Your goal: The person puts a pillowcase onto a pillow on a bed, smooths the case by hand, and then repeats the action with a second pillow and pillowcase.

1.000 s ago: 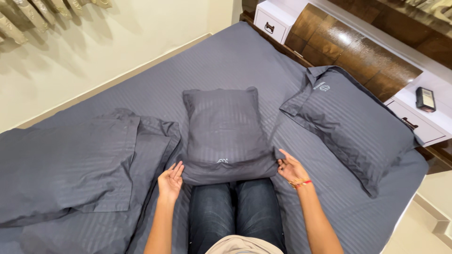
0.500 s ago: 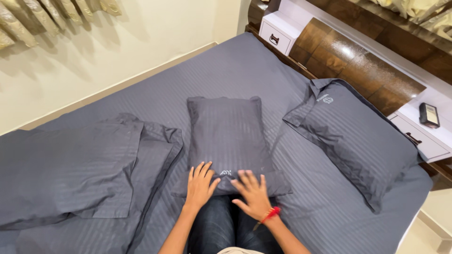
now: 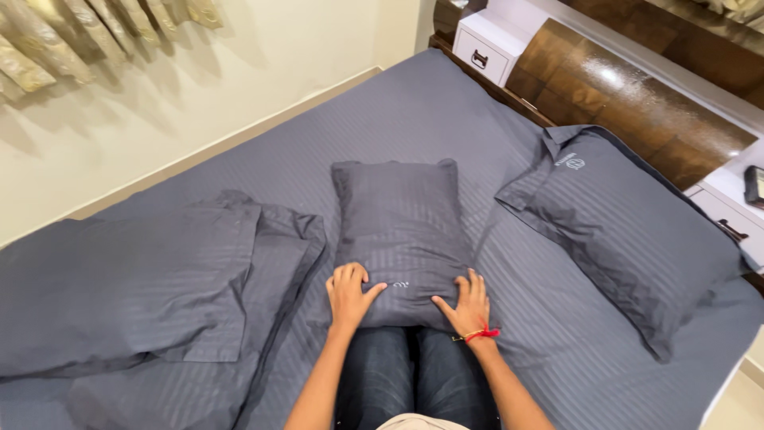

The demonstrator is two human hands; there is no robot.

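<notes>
The bed [image 3: 414, 103] fills nearly the whole frame, covered in a dark grey striped sheet, and the person kneels on it at bottom centre. Its soft surface is the main risk: with both palms pressing down, the centre pillow [image 3: 398, 231] could skid away toward the top of the frame or bunch up unevenly under the weight.

At the left, a heap of folded grey bedding [image 3: 135, 295] lies just beside the centre pillow; its near edge could get dragged or rumpled if that pillow slides sideways. At the right, a second pillow [image 3: 629, 231] leans near the glossy wooden headboard [image 3: 637, 87], apart from the hands and not in the way.

The centre pillow lies lengthwise in the middle of the frame, its near end against the person's knees. The left hand [image 3: 348, 293] rests flat on its lower left corner, fingers spread and open, gripping nothing. The right hand [image 3: 468, 306] lies flat on the lower right corner, likewise open. The loose flap at that end could fold under if pressed carelessly.
</notes>
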